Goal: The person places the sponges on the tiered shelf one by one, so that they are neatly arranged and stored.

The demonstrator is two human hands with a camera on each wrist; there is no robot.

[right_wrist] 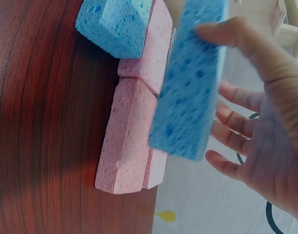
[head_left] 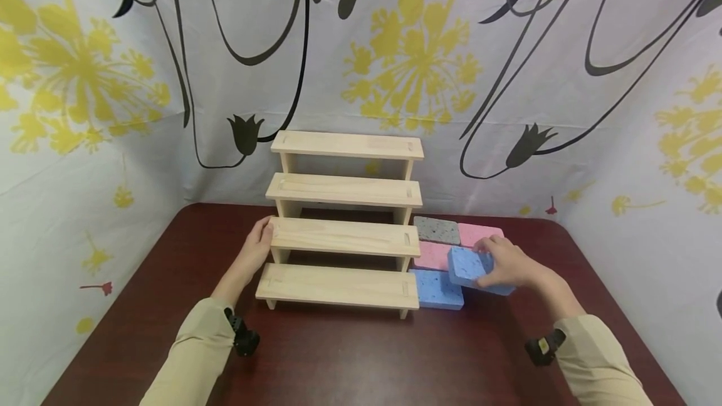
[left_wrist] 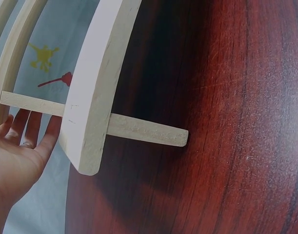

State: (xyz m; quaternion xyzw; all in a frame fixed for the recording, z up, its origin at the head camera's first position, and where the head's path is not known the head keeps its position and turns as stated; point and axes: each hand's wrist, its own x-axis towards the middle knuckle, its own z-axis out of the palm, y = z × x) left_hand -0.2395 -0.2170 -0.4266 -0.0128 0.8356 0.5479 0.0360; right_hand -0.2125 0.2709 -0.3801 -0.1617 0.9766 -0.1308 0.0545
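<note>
The tiered wooden stand [head_left: 344,237] stands left of the sponge group [head_left: 434,255]; it looks stiff and fairly light, probably best held by its uprights. The left hand [head_left: 255,244] lies against its left end, fingers relaxed, their tips hidden behind an upright in the left wrist view. The right hand [head_left: 504,262] pinches a tilted blue sponge [right_wrist: 185,92] over that group; it should be light, soft and unlikely to slip, best taken across its thickness. Whether it touches those beneath cannot be told.
</note>
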